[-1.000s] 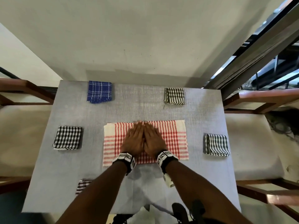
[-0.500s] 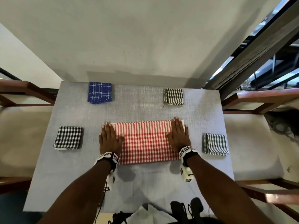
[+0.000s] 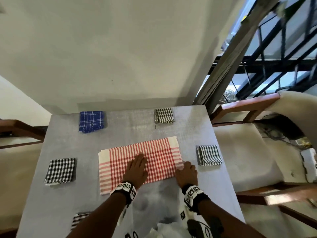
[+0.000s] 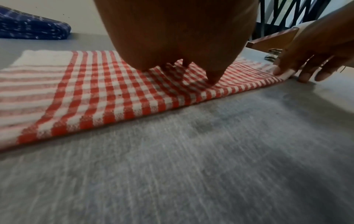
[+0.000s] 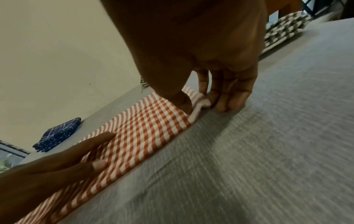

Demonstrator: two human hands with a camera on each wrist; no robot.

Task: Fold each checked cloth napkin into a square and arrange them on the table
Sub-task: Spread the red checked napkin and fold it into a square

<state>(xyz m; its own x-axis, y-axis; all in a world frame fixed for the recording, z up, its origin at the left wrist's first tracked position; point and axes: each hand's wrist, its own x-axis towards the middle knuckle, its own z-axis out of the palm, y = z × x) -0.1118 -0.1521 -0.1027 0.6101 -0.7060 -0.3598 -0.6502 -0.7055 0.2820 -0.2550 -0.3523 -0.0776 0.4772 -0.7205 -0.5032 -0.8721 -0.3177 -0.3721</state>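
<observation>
A red checked napkin (image 3: 154, 152), folded into a long rectangle, lies across the middle of the grey table (image 3: 51, 203). My left hand (image 3: 137, 166) lies flat on its middle, fingers straight and pressing down; the left wrist view shows the fingertips (image 4: 213, 78) on the cloth (image 4: 95, 91). My right hand (image 3: 186, 169) is at the napkin's near right corner. In the right wrist view, my right hand (image 5: 203, 104) pinches the white edge of the napkin (image 5: 143, 133) between the thumb on top and curled fingers (image 5: 222, 104) at the side.
Folded square napkins ring the table: blue (image 3: 91, 121) far left, black-and-white (image 3: 163, 115) far right, dark checked (image 3: 209, 155) at the right, black checked (image 3: 60, 170) at the left, one (image 3: 79, 219) partly hidden by my left arm. Cushioned wooden chairs (image 3: 248, 160) flank the table.
Half a second ago both hands lay flat at the napkin's two ends. The left hand has slid to the middle; the right has dropped to the near right corner and pinched it.
</observation>
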